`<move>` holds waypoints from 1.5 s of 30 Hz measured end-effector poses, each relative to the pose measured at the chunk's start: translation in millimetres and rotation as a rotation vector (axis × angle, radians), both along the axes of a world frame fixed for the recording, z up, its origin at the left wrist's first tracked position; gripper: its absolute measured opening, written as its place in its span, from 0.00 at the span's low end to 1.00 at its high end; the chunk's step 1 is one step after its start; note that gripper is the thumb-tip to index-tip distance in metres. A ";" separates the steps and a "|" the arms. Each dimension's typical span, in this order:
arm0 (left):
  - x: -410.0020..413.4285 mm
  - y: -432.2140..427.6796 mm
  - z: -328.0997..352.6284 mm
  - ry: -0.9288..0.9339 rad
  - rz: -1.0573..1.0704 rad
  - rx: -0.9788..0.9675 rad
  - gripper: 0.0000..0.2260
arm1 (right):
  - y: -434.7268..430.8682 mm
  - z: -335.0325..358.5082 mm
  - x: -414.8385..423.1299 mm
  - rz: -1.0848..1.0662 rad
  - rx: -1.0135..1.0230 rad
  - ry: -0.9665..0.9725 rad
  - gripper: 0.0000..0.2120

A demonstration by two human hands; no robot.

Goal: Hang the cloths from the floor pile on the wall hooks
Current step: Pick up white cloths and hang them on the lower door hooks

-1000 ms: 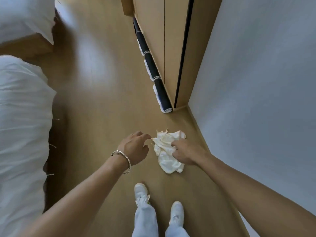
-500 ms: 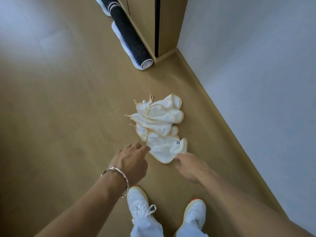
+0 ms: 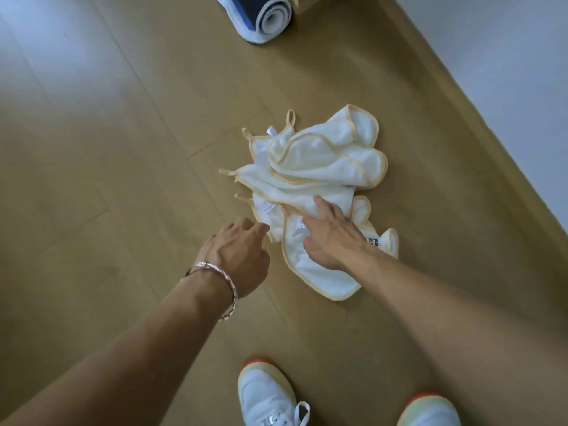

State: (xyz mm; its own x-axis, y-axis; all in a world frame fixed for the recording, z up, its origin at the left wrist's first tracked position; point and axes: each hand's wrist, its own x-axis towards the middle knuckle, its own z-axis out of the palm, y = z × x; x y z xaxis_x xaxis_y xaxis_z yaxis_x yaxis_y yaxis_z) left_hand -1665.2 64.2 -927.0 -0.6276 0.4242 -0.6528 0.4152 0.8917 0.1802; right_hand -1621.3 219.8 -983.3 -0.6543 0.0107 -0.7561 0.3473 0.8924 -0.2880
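A pile of several white cloths (image 3: 319, 161) with pale yellow trim and hanging loops lies crumpled on the wooden floor. My right hand (image 3: 332, 238) rests on the near cloths, fingers spread and fairly straight, its forefinger reaching into the folds. My left hand (image 3: 239, 250), with a silver bracelet on the wrist, hovers at the pile's left edge. Its fingers are loosely curled and the fingertips are at the hem of the nearest cloth; it holds nothing. No wall hooks are in view.
A rolled dark mat (image 3: 267, 20) lies on the floor beyond the pile. A white wall (image 3: 507, 72) with a wooden skirting runs along the right. My two white shoes (image 3: 267, 395) stand just behind the cloths.
The view has dropped closer to the pile. My right hand moved forward from the near edge onto the cloths. My left hand stays at the pile's left edge.
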 end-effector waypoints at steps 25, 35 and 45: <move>-13.1 51.5 301.5 0.173 0.107 0.188 0.04 | 64.9 441.3 -43.1 -0.202 -0.401 0.439 0.13; -62.7 107.4 624.5 0.443 -0.205 0.247 0.05 | 145.4 733.2 -32.9 -0.062 -0.078 0.263 0.15; -17.8 141.0 903.6 0.760 -0.501 0.384 0.27 | 131.2 930.4 19.5 -0.207 -0.400 0.669 0.15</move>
State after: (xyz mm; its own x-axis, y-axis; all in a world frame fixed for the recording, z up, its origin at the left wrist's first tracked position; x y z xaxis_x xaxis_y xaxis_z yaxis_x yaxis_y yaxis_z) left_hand -1683.0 205.3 -23.4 -0.5132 0.8538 0.0875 0.8537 0.5183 -0.0506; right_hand -1601.8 351.0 -52.9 -0.9842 -0.0077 -0.1767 0.1348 0.6142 -0.7775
